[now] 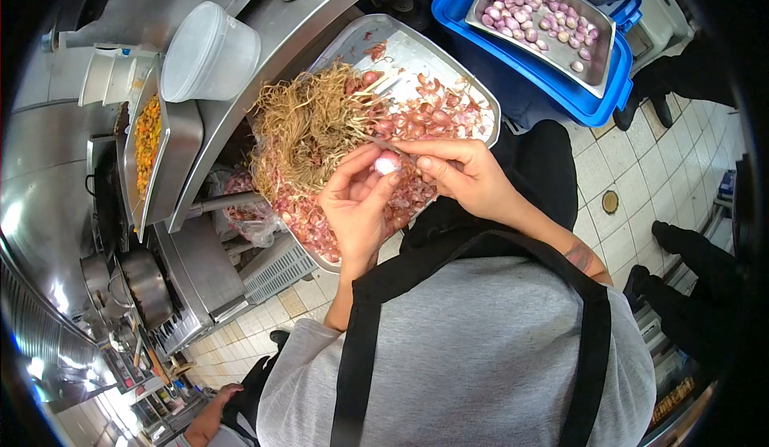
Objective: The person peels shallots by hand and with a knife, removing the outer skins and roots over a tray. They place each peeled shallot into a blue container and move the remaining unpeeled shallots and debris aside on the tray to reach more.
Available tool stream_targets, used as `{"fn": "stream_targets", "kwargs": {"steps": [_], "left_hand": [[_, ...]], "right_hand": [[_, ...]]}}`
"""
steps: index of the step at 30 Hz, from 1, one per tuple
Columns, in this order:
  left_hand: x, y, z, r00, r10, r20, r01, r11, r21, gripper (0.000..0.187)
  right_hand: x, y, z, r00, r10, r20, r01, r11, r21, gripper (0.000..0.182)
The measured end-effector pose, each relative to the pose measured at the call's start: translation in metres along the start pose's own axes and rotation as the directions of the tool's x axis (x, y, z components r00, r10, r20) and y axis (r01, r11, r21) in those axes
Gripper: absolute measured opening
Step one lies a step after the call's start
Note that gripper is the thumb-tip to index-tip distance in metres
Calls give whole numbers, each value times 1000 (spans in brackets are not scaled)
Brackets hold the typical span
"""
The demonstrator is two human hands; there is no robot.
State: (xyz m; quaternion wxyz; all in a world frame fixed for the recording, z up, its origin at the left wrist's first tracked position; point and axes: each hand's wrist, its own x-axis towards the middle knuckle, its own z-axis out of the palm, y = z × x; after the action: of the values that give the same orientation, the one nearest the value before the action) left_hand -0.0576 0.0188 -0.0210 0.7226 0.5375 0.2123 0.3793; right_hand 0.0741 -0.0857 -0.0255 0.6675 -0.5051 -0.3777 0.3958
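Note:
My left hand [354, 205] pinches a partly peeled shallot [388, 164], its pale flesh showing. Against the top of that shallot lies the blade of a small knife [388, 145], gripped in my right hand [471, 181]; the knife's handle is mostly hidden by my fingers. Both hands are above a large metal tray [490, 98]. In the tray is a tangle of dry roots and stems [316, 122], with loose reddish shallot skins [308, 223] and unpeeled shallots [439, 117] around it.
At the upper right, a steel pan [575, 65] of peeled shallots sits on a blue lidded bin [529, 54]. A white bucket [210, 53] and a pan of diced vegetables [147, 138] stand on the left counter. Other people's legs [690, 77] show at right; another person [220, 415] is lower left.

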Motion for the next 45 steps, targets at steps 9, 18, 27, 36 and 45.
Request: {"fn": "stream_targets", "kwargs": {"steps": [9,18,27,36,45], "left_hand": [[4,-6,-7,992,106,70,-106,994,-6,34],[2,-5,-9,989,-19,149,38,991,-126,35],[2,-2,-4,994,-46,99,67,971,-228,37],[4,-4,-6,993,-76,95,93,978,-187,37],[3,5,-7,984,92,151,-121,974,193,36]], "right_hand": [[-2,-11,-1,989,-123,87,140,961,-236,32],[-2,-6,-8,950,256,177,-310,836,452,28],[3,6,-6,981,19,-191,-11,999,40,28],[-2,-2,-2,983,-177,44,183,944,-276,28],[-3,-9,-1,970,-230,76,242,889,-388,29]]}}
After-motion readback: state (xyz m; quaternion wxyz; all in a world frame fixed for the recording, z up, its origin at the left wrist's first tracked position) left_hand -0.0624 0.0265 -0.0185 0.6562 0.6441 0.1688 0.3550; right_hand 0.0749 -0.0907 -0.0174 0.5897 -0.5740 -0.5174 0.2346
